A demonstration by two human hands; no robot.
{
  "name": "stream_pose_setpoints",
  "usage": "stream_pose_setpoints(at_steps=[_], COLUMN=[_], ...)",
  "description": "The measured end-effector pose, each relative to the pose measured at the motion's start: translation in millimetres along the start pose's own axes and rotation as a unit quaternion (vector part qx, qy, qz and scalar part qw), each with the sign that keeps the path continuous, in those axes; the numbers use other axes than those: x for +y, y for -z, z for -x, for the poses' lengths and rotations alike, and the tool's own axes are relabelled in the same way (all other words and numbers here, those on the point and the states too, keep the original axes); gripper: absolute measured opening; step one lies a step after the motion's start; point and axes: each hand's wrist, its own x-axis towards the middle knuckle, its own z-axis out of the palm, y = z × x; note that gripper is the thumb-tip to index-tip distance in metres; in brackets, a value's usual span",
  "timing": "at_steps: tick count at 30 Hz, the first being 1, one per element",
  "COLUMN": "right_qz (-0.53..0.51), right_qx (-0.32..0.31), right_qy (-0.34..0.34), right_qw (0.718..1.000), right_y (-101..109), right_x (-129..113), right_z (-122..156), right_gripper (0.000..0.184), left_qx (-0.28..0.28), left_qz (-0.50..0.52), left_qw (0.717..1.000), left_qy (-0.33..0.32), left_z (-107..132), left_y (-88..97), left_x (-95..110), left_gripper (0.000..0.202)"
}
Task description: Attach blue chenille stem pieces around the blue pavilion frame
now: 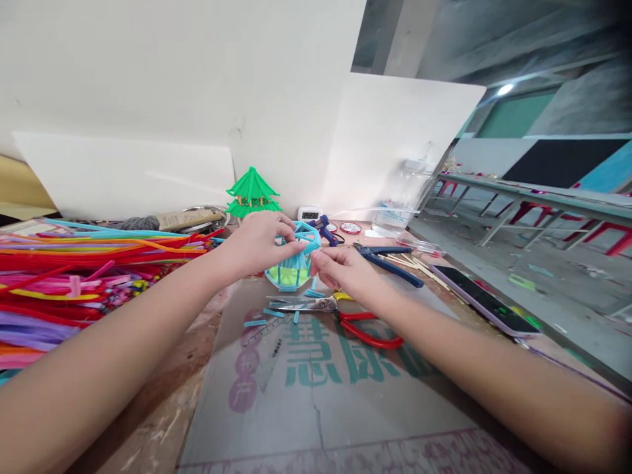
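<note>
A small light-blue pipe-cleaner model (307, 232), like a little frame with posts, stands on a base with a light-green floor (291, 275). From the left, my left hand (264, 247) pinches its upper part between thumb and fingers. My right hand (338, 268) is closed at the model's right side, its fingertips against the blue pipe cleaner; the exact grip is partly hidden. Just in front lie scissors (326, 304) with red and yellow handles. Short blue pipe-cleaner offcuts (255, 323) are scattered around the blades, near a clear set square (270, 355).
Bundles of coloured pipe cleaners (99, 270) spread over the left side. Behind are a green pipe-cleaner roof (252, 191), a digital timer (309, 213) and a blue glue gun (324, 230). To the right lie pliers (395, 260), wooden sticks (419, 268), a phone (484, 299) and a clear bottle (399, 201).
</note>
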Motion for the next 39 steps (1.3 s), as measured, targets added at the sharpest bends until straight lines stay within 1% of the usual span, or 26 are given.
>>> stream_pose_setpoints(at_steps=[4,9,12,17,20,24,27,32,35,39], right_qz=[-0.035,-0.065,-0.103,-0.155,-0.173,-0.23,-0.244,-0.225,-0.201,-0.2], right_qx=[-0.006,-0.011,-0.005,0.003,0.004,0.007,0.006,-0.001,-0.001,-0.003], right_qy=[-0.024,-0.048,-0.071,-0.081,-0.086,-0.117,-0.13,-0.123,-0.106,-0.073], right_qw=[0.999,0.997,0.992,0.985,0.981,0.966,0.961,0.967,0.974,0.977], right_y=[-9,-13,-16,-20,-21,-23,-24,-23,-23,-22], right_x=[-3,-4,-1,-2,-4,-4,-2,4,8,7], right_z=[0,3,4,4,4,3,1,-1,-1,0], right_gripper=[0.042,0.035,0.032,0.035,0.033,0.03,0.029,0.029,0.032,0.037], left_qx=[-0.003,-0.002,-0.001,-0.003,-0.002,0.002,0.001,-0.001,-0.004,-0.003], left_qz=[-0.005,0.004,0.004,-0.002,-0.002,-0.001,0.0,0.005,0.008,0.004], left_qw=[1.0,1.0,1.0,1.0,1.0,1.0,1.0,1.0,1.0,1.0], left_qy=[0.01,0.007,0.007,0.008,0.004,-0.001,-0.003,-0.001,-0.003,-0.004], left_z=[0,1,0,0,0,0,0,0,0,1], left_y=[0.7,2.1,1.9,1.0,-0.1,-1.6,-1.7,-1.0,-0.8,0.1], left_x=[1,3,3,2,1,0,0,0,-1,0], left_gripper=[0.034,0.033,0.033,0.034,0.034,0.035,0.035,0.035,0.035,0.036])
